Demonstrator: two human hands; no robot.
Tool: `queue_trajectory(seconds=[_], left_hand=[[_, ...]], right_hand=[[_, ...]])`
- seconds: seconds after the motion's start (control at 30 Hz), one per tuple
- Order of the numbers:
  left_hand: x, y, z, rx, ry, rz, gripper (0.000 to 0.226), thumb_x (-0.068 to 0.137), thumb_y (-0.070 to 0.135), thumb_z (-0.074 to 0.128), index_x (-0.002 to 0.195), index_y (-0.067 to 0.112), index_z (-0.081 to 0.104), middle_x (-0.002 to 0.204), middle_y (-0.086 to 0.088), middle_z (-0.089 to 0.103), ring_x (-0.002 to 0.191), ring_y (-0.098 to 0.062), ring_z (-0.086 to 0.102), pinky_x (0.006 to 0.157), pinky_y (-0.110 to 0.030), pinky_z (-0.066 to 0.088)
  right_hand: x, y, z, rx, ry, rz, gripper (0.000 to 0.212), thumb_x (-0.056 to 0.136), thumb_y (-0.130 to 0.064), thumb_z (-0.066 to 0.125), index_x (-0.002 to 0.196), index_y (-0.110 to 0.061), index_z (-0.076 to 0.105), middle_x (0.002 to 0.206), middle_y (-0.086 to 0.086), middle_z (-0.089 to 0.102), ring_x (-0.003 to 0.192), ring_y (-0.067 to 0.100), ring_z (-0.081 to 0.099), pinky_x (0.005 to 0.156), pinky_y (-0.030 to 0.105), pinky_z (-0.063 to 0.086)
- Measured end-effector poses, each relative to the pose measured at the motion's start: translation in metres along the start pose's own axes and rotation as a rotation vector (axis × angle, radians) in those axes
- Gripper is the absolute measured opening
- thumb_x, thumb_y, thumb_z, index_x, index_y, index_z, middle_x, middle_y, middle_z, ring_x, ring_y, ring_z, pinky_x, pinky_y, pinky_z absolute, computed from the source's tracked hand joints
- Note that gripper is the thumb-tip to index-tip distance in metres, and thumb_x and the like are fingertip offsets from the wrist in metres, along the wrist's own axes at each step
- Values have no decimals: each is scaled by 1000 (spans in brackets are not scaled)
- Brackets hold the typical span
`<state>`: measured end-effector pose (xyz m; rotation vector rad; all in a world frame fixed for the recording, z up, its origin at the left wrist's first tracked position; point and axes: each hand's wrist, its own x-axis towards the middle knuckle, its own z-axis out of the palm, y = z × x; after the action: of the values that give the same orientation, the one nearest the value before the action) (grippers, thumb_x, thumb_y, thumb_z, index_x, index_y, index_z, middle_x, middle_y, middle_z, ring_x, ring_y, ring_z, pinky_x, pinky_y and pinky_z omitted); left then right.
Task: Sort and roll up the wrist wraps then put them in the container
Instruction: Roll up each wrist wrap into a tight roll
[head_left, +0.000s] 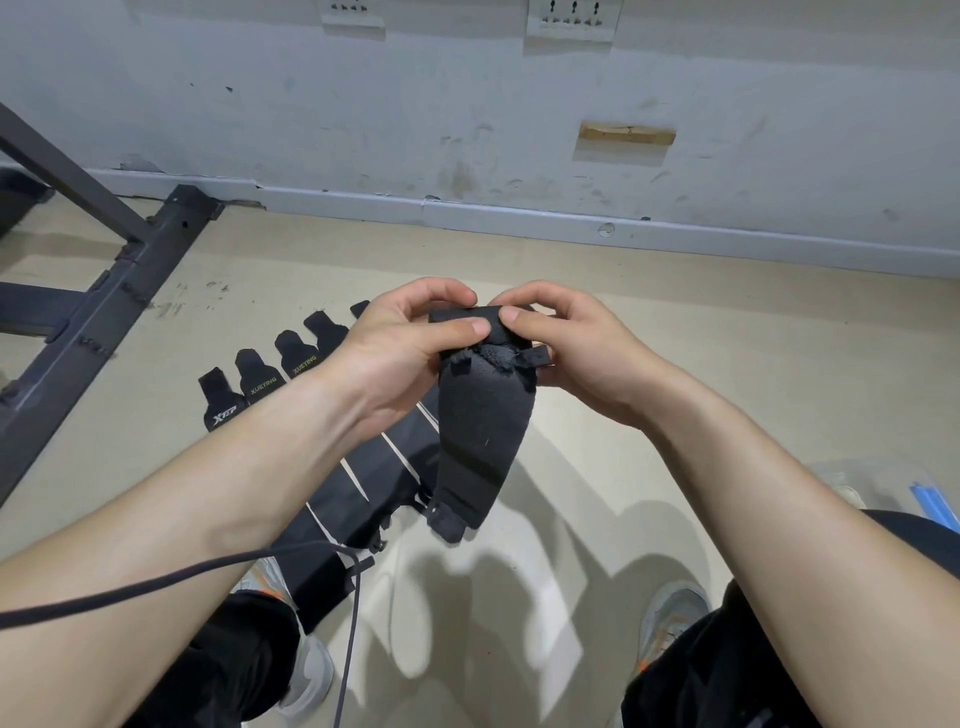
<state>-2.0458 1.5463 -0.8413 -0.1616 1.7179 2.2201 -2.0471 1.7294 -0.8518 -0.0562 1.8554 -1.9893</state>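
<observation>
The left hand (400, 340) and right hand (576, 345) are pinching the top of a wrist wrap (483, 421) dangling in mid-air, seemingly starting its roll (other wraps (291, 364) are lying on the floor (727, 322)), needing tight turns next.

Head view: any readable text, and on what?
"XTEP": leftmost floor wrap.
"XUEYING": second floor wrap.
"XUEYING": third floor wrap.
The held wrap, pinched by left hand and right hand: no text visible.
</observation>
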Motion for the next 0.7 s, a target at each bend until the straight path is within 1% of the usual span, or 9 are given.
queue_trajectory(seconds=[0.07,0.13,0.23,0.3,0.37,0.47,0.53,0.57,0.7], left_hand=[[1,-2,1,19,9,35,28,85,-13,68,95,13,63,81,-3,70,69,-17,68,66,-24,55],[2,-5,-1,105,26,70,26,87,-5,71,102,13,61,84,-2,69,71,-16,67,67,-23,54],[4,-11,-5,467,20,119,16,95,22,70,106,19,59,72,14,67,65,-3,63,66,-18,49],[4,-13,-6,587,-9,135,14,98,30,66,105,22,58,61,18,62,57,0,56,60,-17,44],[5,-14,-7,542,-21,140,10,99,24,66,104,20,58,61,12,61,57,-6,57,61,-23,47],[7,-15,-9,470,-37,119,10,99,18,67,104,19,58,67,-2,62,61,-18,57,63,-32,49],[7,-17,-9,455,-17,103,12,96,22,71,101,23,59,70,-7,59,61,-21,56,61,-32,48],[7,-18,-9,446,-5,94,13,96,23,72,101,23,60,69,-6,60,60,-20,57,60,-31,49],[5,-16,-8,362,-3,43,8,99,14,65,103,16,57,64,2,63,57,-14,60,57,-25,49]], right_hand=[[0,0,-1,37,2,-10,11,102,-7,58,111,-8,65,89,11,70,74,22,68,68,30,55],[0,1,-2,66,28,-36,12,101,0,58,106,-9,65,84,11,71,73,26,68,66,31,56],[0,4,-2,87,69,-59,19,99,6,57,101,-11,65,84,11,71,75,29,67,67,33,57],[1,6,-1,34,98,-90,21,98,7,58,98,-13,65,86,10,71,73,23,67,63,28,55],[2,7,0,-101,151,-154,21,96,5,62,95,-16,67,88,3,70,77,14,66,62,23,52],[3,7,-1,-380,233,-237,16,95,-8,67,96,-24,68,90,-6,71,79,8,64,72,28,54],[1,6,-1,-492,179,-219,12,94,-19,68,101,-28,68,92,-6,71,78,11,64,75,29,54],[0,6,-1,-503,119,-198,15,93,-20,69,106,-28,68,96,-3,72,85,14,65,77,29,54],[-1,4,-8,-413,-5,-164,38,89,2,73,122,-17,67,114,7,74,105,18,70,92,32,57]])
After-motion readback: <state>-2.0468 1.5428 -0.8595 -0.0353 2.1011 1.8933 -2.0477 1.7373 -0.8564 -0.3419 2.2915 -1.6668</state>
